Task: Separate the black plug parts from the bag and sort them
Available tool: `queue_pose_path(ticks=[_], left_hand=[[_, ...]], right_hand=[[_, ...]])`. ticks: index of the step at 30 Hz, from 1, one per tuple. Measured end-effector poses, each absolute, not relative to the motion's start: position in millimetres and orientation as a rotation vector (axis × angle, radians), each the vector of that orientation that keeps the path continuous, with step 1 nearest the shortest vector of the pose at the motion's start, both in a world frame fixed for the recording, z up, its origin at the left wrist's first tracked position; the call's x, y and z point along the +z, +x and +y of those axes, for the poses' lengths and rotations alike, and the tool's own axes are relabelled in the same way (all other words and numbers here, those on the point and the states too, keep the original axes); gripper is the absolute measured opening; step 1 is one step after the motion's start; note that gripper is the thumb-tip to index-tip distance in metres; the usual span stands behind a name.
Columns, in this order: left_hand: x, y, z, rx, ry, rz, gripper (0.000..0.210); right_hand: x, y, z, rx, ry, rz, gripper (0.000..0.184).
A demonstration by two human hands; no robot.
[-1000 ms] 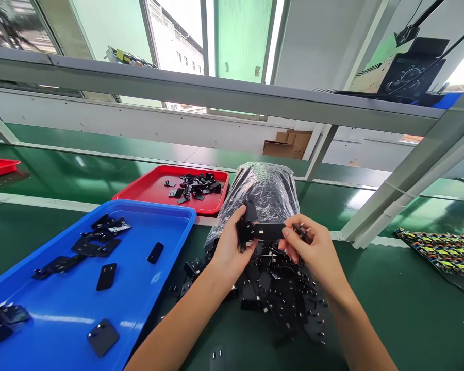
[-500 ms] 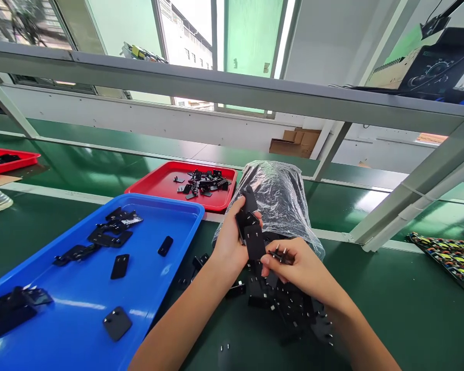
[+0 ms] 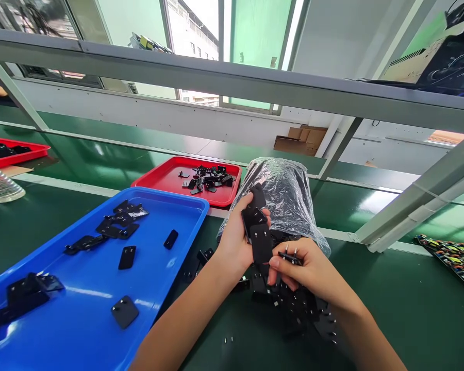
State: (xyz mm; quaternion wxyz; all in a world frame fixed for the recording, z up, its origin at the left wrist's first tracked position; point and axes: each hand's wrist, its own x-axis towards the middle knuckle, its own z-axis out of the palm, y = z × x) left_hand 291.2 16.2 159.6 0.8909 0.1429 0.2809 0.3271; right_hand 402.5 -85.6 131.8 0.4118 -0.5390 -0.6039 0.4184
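Left hand (image 3: 234, 242) is up over the green bench w/ fingers curled tight round a small stack of flat black plates (image 3: 257, 232), thumb on the near side; top plate stands roughly upright & shows two small metal pins. Right hand (image 3: 307, 270) sits just beside it, lower & to the right, thumb & forefinger pinched on one black pinned part (image 3: 290, 256), which lies about level, its tip near or maybe touching the bottom of the stack, hard to tell at this angle. Under both hands is a loose pile of black parts (image 3: 294, 304) spread on the green mat (image 3: 402, 309), spilling from the mouth of a clear plastic bag (image 3: 284, 198) that stands right behind the hands. To the left, a blue tray (image 3: 178, 206) holds scattered black plates, some single, some in clumps. Beyond it a red tray (image 3: 158, 180) w/ a small heap of black bits at its far right side. A second red tray (image 3: 31, 152) sits far left, and a clear bottle (image 3: 0, 183) lies near the left edge
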Motion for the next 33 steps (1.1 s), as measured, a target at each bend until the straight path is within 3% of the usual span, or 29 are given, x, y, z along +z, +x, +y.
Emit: queue_pose_path(ticks=[19, 33], left_hand=[[159.0, 289.5, 16.8, 0.682, 0.241, 0.564, 0.021], [159.5, 289.7, 16.8, 0.647, 0.232, 0.569, 0.020]], right_hand=[[128.3, 397.9, -87.7, 1.134, -1.291, -1.550, 0.040], [135.5, 391.8, -93.3, 0.966, -1.399, -1.595, 0.031]])
